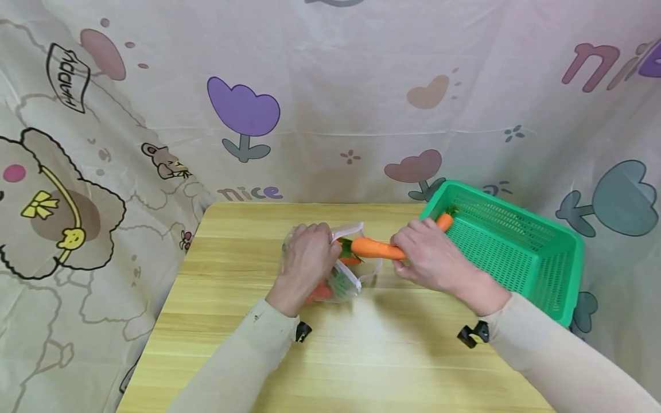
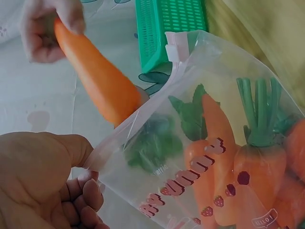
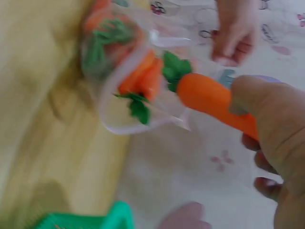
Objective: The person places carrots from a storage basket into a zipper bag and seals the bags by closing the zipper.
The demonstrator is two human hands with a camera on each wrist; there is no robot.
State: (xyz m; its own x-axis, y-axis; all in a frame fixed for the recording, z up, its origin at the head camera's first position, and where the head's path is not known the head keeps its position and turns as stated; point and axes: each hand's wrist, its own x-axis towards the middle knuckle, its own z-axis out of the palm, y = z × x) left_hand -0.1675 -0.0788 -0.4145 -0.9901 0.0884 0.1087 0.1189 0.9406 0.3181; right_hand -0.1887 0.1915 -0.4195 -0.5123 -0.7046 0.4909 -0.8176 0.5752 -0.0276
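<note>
My right hand point(image 1: 431, 258) gripped the carrot point(image 1: 376, 248), leafy end at the bag point(image 1: 345, 269) mouth; left fingers point(image 1: 310, 244) pinched the bag's rim, beside the basket point(image 1: 508, 246).

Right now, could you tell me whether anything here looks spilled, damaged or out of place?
Nothing stands out: the left hand holds the clear bag open, and the right hand holds a carrot leaf-end first at its mouth.

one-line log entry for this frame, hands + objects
left hand: grips clear bag rim | right hand: holds carrot, leafy end at bag mouth | bag: carrots inside | green basket: right, one carrot in it
</note>
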